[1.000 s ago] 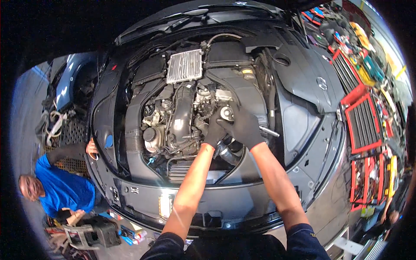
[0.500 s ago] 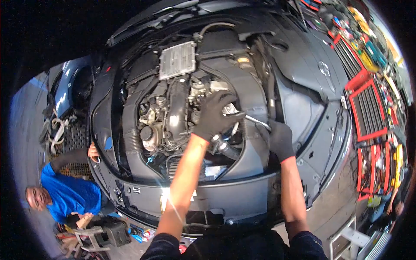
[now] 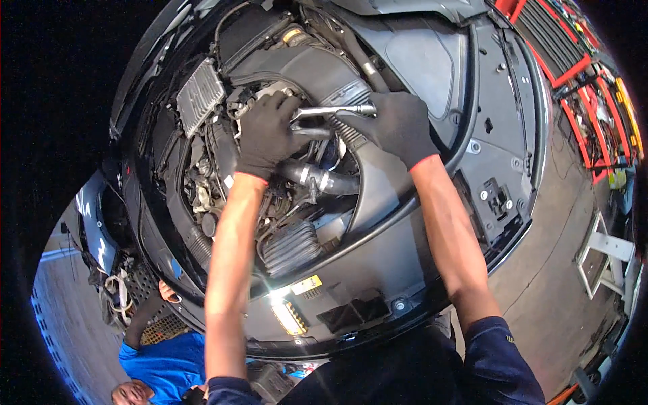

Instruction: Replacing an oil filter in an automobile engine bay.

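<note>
Both of my hands wear black gloves with red cuffs and are over the open engine bay of a dark car. A chrome ratchet wrench [image 3: 335, 110] lies level between them. My right hand [image 3: 403, 127] is closed around its handle end, above the ribbed black intake duct. My left hand [image 3: 268, 131] has its fingers curled at the other end of the ratchet, over the engine. Whatever is under the left palm is hidden. Just below the hands runs a black hose [image 3: 322, 179] with silver bands.
A finned metal module [image 3: 200, 96] sits to the left on the engine. The front panel [image 3: 378, 270] crosses nearer me. On the left, a person in a blue shirt [image 3: 165, 361] rests a hand on the car's edge. Red tool carts [image 3: 574, 131] and a white step frame [image 3: 604, 253] stand right.
My view has shifted toward the right side of the engine bay. The ratchet has turned from slanted to nearly level, with both hands still at it.
</note>
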Available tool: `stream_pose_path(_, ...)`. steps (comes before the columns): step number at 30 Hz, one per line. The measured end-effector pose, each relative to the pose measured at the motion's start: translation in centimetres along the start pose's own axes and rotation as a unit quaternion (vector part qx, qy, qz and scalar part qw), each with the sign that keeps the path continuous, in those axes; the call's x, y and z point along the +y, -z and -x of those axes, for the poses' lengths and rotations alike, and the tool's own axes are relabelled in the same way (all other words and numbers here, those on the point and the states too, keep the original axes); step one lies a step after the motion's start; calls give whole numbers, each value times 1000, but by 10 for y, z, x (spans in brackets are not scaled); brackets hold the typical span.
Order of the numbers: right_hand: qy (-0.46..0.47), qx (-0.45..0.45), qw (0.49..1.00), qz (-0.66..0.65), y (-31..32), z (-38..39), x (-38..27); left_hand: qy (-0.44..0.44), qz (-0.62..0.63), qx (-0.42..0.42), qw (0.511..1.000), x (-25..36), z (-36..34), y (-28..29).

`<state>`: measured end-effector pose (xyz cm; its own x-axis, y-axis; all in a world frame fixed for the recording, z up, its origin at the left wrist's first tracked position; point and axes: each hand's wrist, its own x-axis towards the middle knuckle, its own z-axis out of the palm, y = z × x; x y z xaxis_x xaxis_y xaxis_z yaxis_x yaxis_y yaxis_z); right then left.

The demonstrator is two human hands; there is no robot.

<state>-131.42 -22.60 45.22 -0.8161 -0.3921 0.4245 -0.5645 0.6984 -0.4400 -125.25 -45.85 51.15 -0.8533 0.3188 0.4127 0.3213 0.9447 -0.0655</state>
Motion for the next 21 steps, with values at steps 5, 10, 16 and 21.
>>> stream_pose_path(5,3,-12,1000,17,-3,0,-17,-42,-53,-147,987,-23,-6,4)
stream_pose_path(10,-11,-26,999,33,-5,3,-16,-87,-81,-134,984,-26,-7,-1)
stream_pose_path(16,18,8,999,50,-7,3,-16,-118,-52,-122,984,-36,-7,-3)
stream_pose_path(21,13,9,999,46,-10,4,-12,-130,-70,-128,981,-36,-8,-5)
